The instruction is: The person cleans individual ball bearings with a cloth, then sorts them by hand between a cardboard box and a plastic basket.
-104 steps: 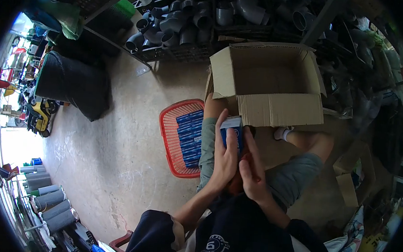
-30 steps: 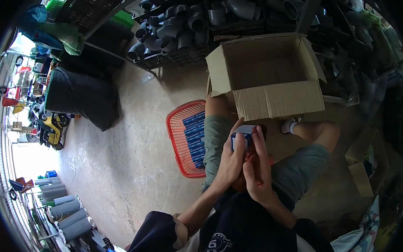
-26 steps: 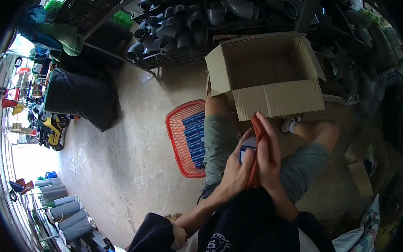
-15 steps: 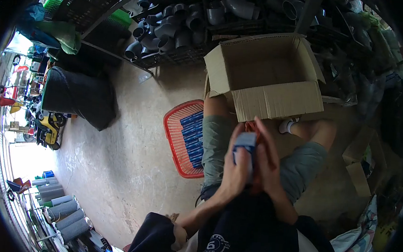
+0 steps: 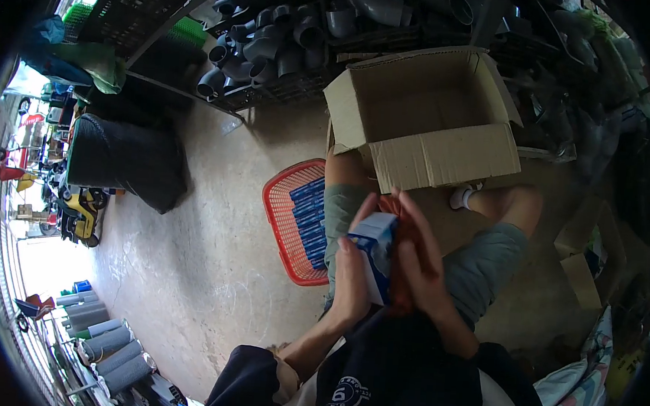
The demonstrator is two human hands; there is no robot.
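Note:
My left hand (image 5: 352,278) holds a small blue and white box (image 5: 372,252) from its left side, the thumb along its face. My right hand (image 5: 423,265) is wrapped round a reddish-brown item (image 5: 406,271), which lies against the box's right side; what it is I cannot make out. Both hands are close together over my lap. To their left stands a red plastic basket (image 5: 277,233) with a row of several blue boxes (image 5: 309,221) in it. Beyond my hands is an open cardboard box (image 5: 446,162), its flaps spread.
Grey pipe elbows (image 5: 264,47) fill black crates at the back. A dark covered roll (image 5: 127,157) stands on the left, with mesh rolls (image 5: 111,354) at lower left. Another cardboard box (image 5: 581,278) and a striped sack (image 5: 578,390) are on the right.
My left hand has moved slightly left with the blue and white box, which is now turned and shows more of its faces. The reddish-brown item is more visible.

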